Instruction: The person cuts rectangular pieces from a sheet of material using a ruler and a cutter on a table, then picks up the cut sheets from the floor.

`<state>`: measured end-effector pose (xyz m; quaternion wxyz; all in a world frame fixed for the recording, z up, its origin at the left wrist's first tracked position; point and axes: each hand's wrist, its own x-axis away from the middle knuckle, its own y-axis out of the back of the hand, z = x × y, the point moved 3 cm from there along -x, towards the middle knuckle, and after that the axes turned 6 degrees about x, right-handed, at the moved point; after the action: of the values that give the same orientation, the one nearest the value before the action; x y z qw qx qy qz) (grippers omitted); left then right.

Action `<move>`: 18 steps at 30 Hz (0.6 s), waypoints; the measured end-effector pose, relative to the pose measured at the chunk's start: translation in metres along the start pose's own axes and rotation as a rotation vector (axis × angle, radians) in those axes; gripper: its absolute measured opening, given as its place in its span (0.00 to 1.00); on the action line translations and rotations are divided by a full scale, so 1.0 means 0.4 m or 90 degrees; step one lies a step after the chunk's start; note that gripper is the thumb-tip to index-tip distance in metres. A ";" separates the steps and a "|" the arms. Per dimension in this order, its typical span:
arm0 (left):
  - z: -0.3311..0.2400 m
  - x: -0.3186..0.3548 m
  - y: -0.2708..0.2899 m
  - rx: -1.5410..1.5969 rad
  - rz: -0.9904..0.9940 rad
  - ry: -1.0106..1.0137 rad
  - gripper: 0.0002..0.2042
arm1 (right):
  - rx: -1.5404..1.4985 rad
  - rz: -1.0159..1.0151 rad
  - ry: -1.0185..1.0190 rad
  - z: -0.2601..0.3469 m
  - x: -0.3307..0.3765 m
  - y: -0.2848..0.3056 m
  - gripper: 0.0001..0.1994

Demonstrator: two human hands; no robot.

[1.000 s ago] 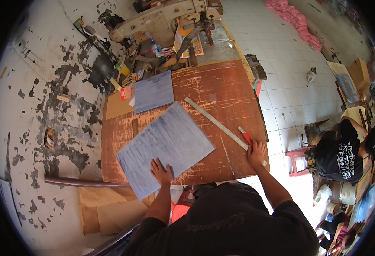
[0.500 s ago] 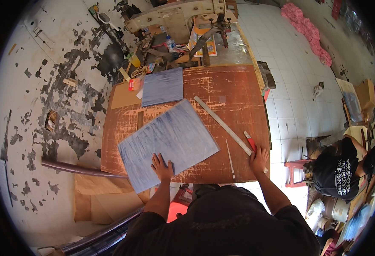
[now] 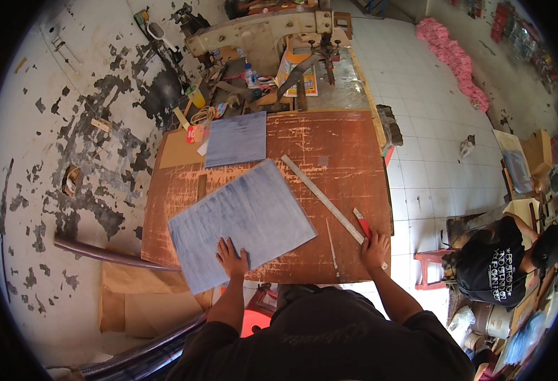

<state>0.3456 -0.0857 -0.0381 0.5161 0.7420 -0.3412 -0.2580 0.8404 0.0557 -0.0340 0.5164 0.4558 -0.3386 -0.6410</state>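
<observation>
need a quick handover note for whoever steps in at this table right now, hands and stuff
Left hand: flat, palm down on the near edge of the large blue-grey sheet, holding nothing.
Right hand: at the table's near right edge, on the near end of the long metal ruler, beside the red-handled cutter.
The big sheet lies skewed on the brown worktable; a smaller blue sheet lies behind it.
Done: the big sheet is laid out, no cut visible.
Left: ruler is off the sheet, not yet placed on it.
</observation>
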 end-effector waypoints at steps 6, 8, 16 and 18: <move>-0.006 -0.002 -0.002 0.013 0.000 0.001 0.37 | -0.002 0.019 -0.018 -0.011 0.000 -0.008 0.25; -0.005 0.001 -0.001 0.010 -0.002 0.001 0.37 | 0.003 0.016 -0.015 -0.011 0.001 -0.009 0.25; -0.004 0.003 -0.005 0.004 -0.022 -0.021 0.37 | 0.016 -0.027 0.006 -0.012 0.003 -0.009 0.25; 0.000 0.004 -0.004 0.004 -0.035 -0.027 0.38 | 0.008 -0.029 0.009 -0.007 0.003 -0.003 0.26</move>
<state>0.3470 -0.0867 -0.0397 0.4990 0.7470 -0.3326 -0.2868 0.8425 0.0548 -0.0366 0.5013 0.4715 -0.3285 -0.6469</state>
